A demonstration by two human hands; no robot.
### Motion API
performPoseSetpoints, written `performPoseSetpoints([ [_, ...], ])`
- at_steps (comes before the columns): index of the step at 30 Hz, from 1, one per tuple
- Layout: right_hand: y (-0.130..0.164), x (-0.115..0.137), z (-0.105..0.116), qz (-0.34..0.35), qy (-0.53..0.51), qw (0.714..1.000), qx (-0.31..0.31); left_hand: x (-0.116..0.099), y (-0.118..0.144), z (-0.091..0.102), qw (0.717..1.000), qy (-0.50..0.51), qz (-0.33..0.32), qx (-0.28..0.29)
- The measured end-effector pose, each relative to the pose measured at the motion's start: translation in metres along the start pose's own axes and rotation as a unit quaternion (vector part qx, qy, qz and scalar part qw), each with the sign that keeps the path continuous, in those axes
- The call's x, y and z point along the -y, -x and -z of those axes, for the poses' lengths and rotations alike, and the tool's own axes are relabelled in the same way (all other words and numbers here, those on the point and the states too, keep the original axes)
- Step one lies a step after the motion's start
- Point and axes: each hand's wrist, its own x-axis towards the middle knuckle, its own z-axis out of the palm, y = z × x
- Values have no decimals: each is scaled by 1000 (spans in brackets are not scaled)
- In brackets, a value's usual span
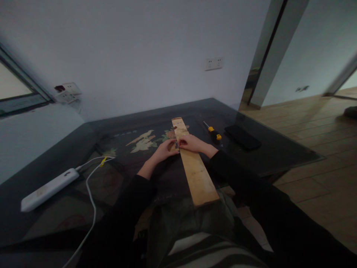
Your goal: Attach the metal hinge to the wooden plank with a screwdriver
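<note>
A long, narrow wooden board point(199, 173) lies across the dark table, its near end jutting past the edge toward my lap. My left hand point(168, 149) is at the board's left side, fingers curled in a pinch around a small metallic piece point(176, 144) too small to name. Resting on the board's upper face, my right hand point(191, 143) has its fingers bent together against the same small piece. Whether one or both hands grip it is hard to make out. Beyond the hands, a dark mark shows on the board's far part.
A yellow-and-black screwdriver point(214, 133) lies right of the board, beside a black phone-like slab point(242, 137). At left a white power strip point(50, 190) trails a white cable point(93, 203) over the table point(150, 117). The wall point(156, 56) stands behind the table.
</note>
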Motion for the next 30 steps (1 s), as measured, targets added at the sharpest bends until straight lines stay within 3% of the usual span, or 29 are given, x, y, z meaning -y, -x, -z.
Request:
performPoseSetpoints([
  [10,0,5,2,-12,-4,1000,19,-1,0,0,999,28,47,-3],
  [30,-2,-6,-1,21,-49,998,19,11,-1,-4,1000,5,1,11],
])
